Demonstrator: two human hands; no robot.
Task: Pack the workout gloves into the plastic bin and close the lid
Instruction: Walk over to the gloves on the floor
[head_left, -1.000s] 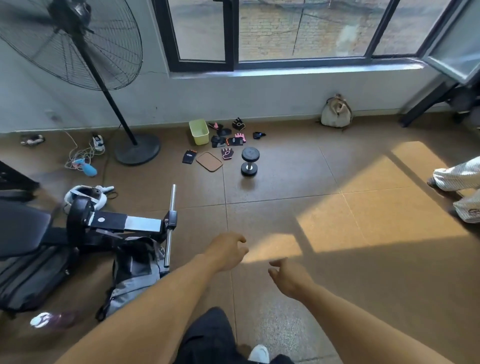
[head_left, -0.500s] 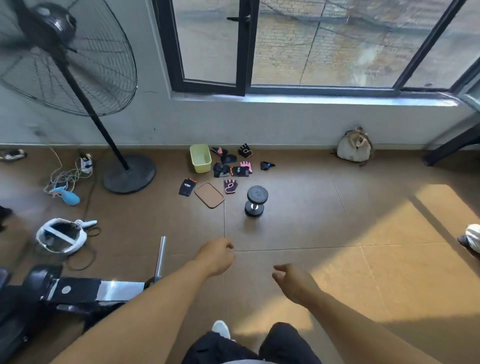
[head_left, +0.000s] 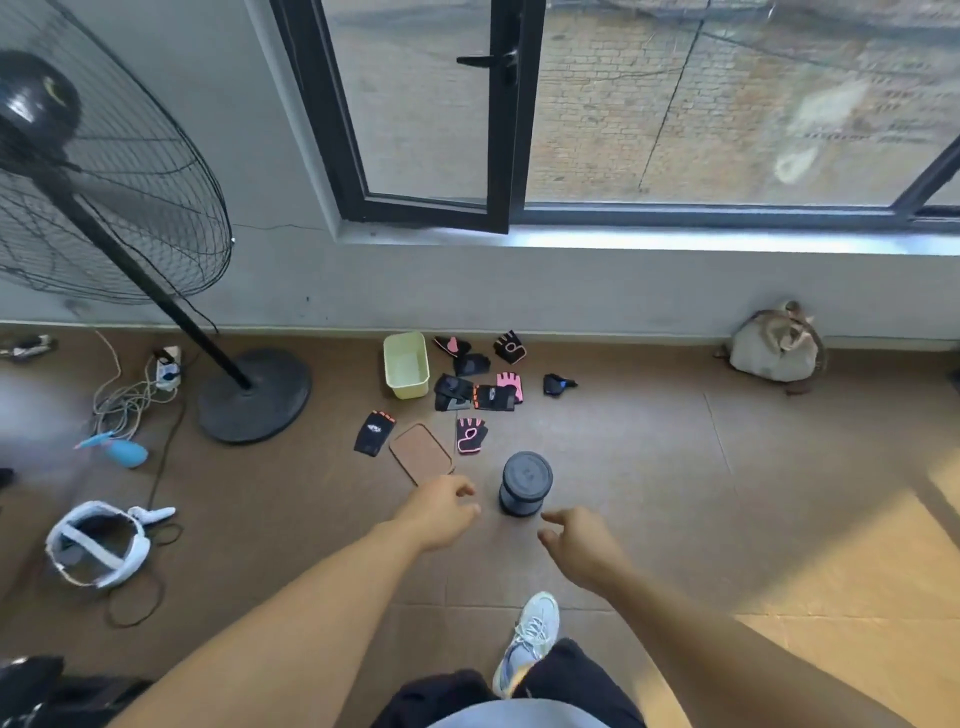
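Empty hands hover before scattered gloves, open bin.

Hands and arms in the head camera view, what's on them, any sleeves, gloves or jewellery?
Both forearms are bare to the frame's lower edge, with no sleeves showing. The left hand and right hand wear no gloves; no watch, ring or band is visible.

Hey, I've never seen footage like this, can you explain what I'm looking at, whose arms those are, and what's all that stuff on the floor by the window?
This is one view, from a camera worn on a person's head, looking forward and down. The two bare arms are the wearer's: left hand and right hand, both loosely open, neither with a grip on anything. On the brown tiled floor under the window lie an open pale yellow plastic bin, scattered black and pink workout gloves, a flat brown rounded lid and a dark grey dumbbell. Nothing is packed yet.
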